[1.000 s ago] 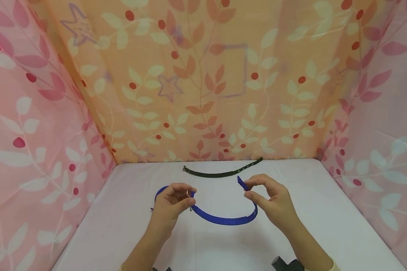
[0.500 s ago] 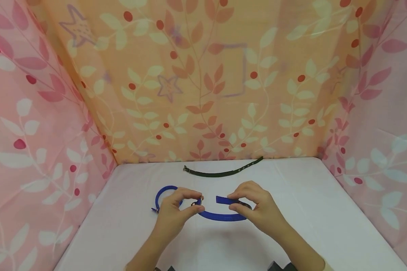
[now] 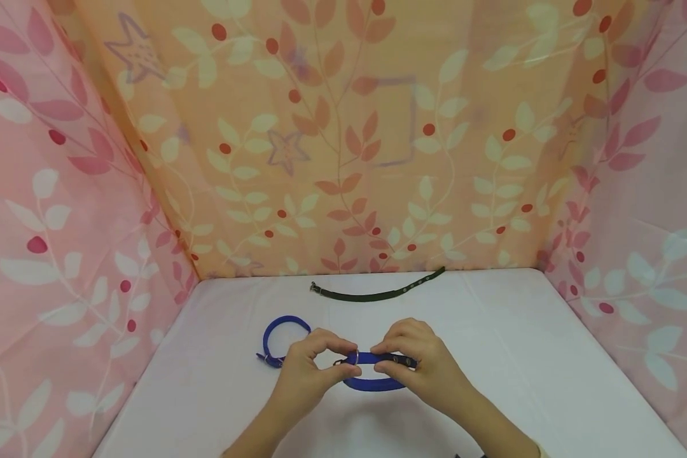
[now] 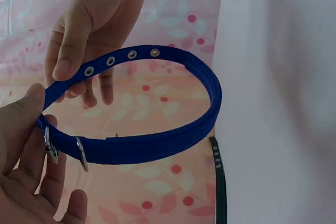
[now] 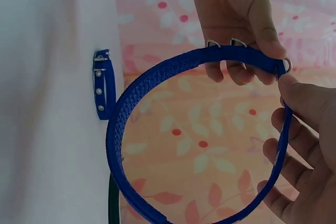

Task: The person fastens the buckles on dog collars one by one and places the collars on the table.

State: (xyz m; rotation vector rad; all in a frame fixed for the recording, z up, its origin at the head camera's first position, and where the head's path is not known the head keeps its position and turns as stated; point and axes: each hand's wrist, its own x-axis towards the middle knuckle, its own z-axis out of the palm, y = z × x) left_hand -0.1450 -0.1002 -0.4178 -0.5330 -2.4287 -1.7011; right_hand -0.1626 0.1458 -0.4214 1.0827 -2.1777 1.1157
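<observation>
A blue pet collar [image 3: 374, 385], bent into a loop, is held between both hands. My left hand [image 3: 315, 364] pinches its buckle end between thumb and fingertips. A metal buckle [image 4: 51, 150] and a D-ring [image 4: 82, 154] show there in the left wrist view. My right hand [image 3: 420, 356] pinches the strap end, which has a row of metal eyelets [image 4: 111, 61]. That strap end reaches the left fingertips, right at a metal ring [image 5: 289, 65]; the fingers partly hide where they meet.
A second blue collar [image 3: 288, 319], buckled into a circle, lies on the white table [image 3: 166, 394] left of the hands. A dark green collar [image 3: 360, 297] lies stretched out near the back edge. Patterned cloth walls [image 3: 343, 159] stand on the back and sides.
The hands have come together and lower. My right hand has moved left, bringing the strap end from well apart to the ring at my left fingertips. The collar loop has narrowed.
</observation>
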